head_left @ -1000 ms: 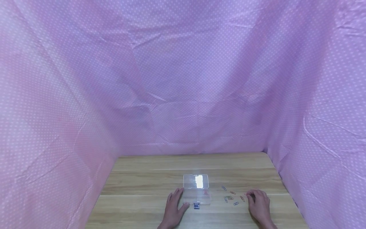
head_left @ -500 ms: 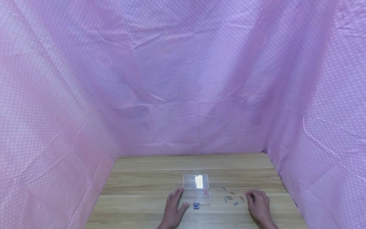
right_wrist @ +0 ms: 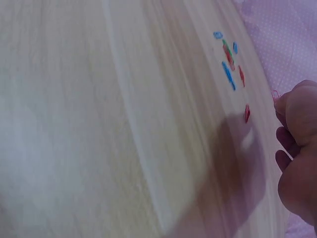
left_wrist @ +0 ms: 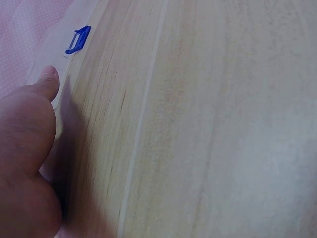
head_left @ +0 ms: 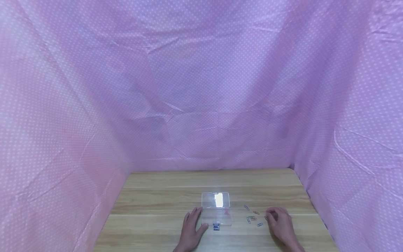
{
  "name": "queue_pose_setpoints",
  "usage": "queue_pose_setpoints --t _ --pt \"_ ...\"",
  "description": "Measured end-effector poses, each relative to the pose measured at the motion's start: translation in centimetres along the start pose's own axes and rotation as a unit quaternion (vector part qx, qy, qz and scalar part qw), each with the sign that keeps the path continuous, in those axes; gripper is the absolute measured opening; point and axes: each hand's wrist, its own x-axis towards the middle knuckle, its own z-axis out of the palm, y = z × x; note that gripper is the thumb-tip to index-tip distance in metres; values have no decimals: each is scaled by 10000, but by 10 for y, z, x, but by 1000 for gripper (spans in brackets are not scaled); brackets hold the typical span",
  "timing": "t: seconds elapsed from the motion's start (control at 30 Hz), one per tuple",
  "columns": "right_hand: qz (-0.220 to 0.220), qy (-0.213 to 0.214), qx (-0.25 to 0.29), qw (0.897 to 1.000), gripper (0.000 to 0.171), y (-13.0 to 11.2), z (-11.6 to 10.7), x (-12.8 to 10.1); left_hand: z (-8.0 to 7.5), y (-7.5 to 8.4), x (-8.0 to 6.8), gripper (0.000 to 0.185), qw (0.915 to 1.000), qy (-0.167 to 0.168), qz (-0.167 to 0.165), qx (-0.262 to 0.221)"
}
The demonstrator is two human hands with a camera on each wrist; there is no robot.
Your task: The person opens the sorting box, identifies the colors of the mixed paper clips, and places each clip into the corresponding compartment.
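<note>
A clear plastic box [head_left: 209,217] lies on the table with its lid [head_left: 208,200] open towards the back. Its blue latch [head_left: 216,226] sticks out at the front. My left hand [head_left: 190,232] holds the box's left end, thumb at the near corner, forefinger at the far one. Something small and red [head_left: 226,212] shows in the box's right part. My right hand [head_left: 281,224] pinches a red paper clip [right_wrist: 276,94] between thumb and forefinger, seen in the right wrist view. Below that hand lies another red paper clip [right_wrist: 247,114], partly hidden in the head view.
Several loose paper clips lie between the box and my right hand, among them a blue one [head_left: 259,224] and a red one [head_left: 256,212]. The wooden table [head_left: 157,196] is enclosed by pink dotted cloth [head_left: 201,140] at the back and sides.
My right hand has shifted slightly left, over the nearest red paper clip, which is now mostly covered in the head view. My left hand and the box have stayed in place.
</note>
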Motion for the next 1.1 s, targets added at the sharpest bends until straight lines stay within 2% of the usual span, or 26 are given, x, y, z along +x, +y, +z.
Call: queue_pose_setpoints --t 0.27,0.5,0.6,0.73,0.93,1.1 --pt "-85 -125 188 9997 15 -21 2 0 0 0 0 75 9998 -150 -86 -28" --pt "227 -539 524 9969 12 -31 9 1 -1 0 0 75 9999 -114 -53 -27" --pt "229 -588 591 9963 12 -36 15 1 -1 0 0 75 9999 -104 -43 -55" --pt "73 -540 660 9963 15 -42 23 -1 -2 0 -1 74 9999 -108 -72 -93" --pt "-524 -247 797 9951 21 -55 36 -3 -2 0 0 74 9999 -105 -63 -89" --pt "-421 -406 1037 9929 18 -66 45 -4 -2 -1 1 74 9999 -84 -37 -79"
